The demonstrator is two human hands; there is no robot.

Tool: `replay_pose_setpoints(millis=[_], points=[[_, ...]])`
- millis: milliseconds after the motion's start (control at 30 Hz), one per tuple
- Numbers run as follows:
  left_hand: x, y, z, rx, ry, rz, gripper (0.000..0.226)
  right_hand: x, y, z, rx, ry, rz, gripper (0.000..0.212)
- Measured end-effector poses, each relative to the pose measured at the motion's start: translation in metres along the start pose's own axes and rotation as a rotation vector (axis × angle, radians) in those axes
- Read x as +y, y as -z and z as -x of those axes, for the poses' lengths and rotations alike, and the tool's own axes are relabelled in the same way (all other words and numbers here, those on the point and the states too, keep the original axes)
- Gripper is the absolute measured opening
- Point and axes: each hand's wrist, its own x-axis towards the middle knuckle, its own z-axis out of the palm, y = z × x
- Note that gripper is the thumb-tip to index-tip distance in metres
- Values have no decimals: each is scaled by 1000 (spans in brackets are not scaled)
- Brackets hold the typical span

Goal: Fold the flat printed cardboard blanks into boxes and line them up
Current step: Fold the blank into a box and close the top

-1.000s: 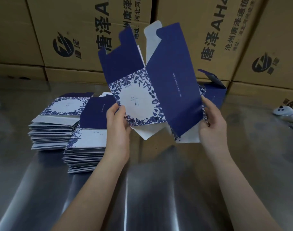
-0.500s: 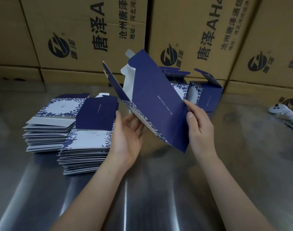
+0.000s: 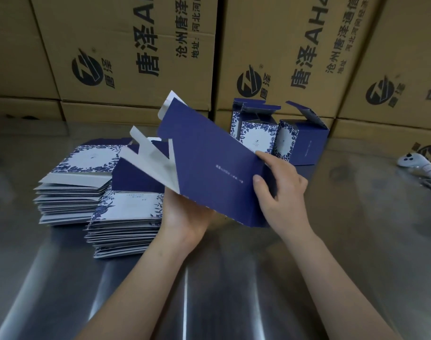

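Step in hand: popping 1 flat blank (image 3: 209, 173) open into a tube. It's half-open, tilted, held in the air just right of the near stack (image 3: 126, 214) of blanks, w/ white end flaps (image 3: 148, 153) loose above that stack. L hand (image 3: 185, 214) props it from below; its fingers are hidden under the card, so can't tell their pose. R hand (image 3: 280, 192) pinches the blank's right end: thumb on the navy panel, fingers (image 3: 268, 157) curled over the far edge. Folded boxes (image 3: 305, 146) stand on the counter (image 3: 209, 278), behind & well right of the stack, lids up. Next, I'd judge: square the tube, tuck btm flaps, set it beside those boxes.
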Motion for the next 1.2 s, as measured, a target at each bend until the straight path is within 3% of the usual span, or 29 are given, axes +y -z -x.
replay_pose_setpoints(millis=[67, 333, 567, 800, 1033, 1200], points=[[4, -1, 0, -11, 51, 34, 35, 0, 1, -1, 7, -25, 13, 44], [6, 2, -2, 45, 78, -28, 44, 10, 4, -4, -162, -134, -99, 43], [6, 0, 0, 57, 83, -26, 23, 11, 7, -7, -228, -166, -326, 41], [6, -6, -2, 72, 147, -23, 28, 11, 9, -9, -280, -182, -299, 39], [6, -4, 3, -29, 230, 7, 42, -1, 2, -3, -285, -110, -349, 41], [8, -5, 5, 4, 240, 141, 50, 1, -4, 1, -360, -73, -292, 43]])
